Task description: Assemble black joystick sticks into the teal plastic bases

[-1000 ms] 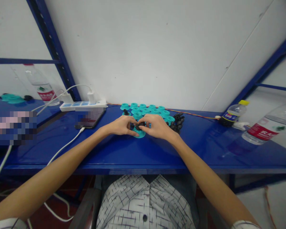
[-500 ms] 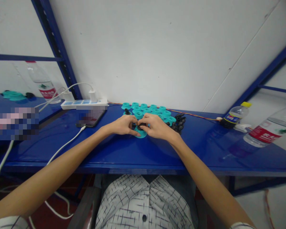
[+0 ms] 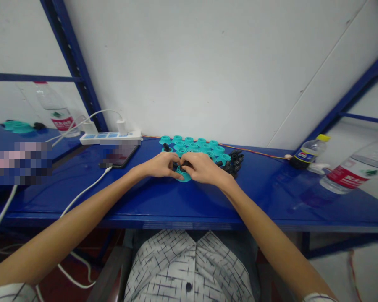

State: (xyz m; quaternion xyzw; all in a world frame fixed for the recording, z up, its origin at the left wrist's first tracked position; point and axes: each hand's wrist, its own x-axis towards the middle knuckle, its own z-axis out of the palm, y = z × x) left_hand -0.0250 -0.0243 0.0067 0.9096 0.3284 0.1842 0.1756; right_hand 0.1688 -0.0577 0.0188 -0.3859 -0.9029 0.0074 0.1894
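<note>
Both hands are close together at the middle of the blue metal bench. The left hand and the right hand are narrowed into pinches, their fingertips meeting over a small black part that sits on a turquoise plastic cup. The cup lies on the bench under the fingers, and it looks as though both hands are holding the black part, though the fingers hide most of it. Just beyond the hands, more turquoise cups stand in a tight cluster, one of them with a black knob upright in it. A heap of black parts lies just to the right of the cluster. Farther left are a power strip with white chargers and a phone on a white cable. A cola bottle and a water bottle lie well off to the right, and another water bottle stands at far left.
</note>
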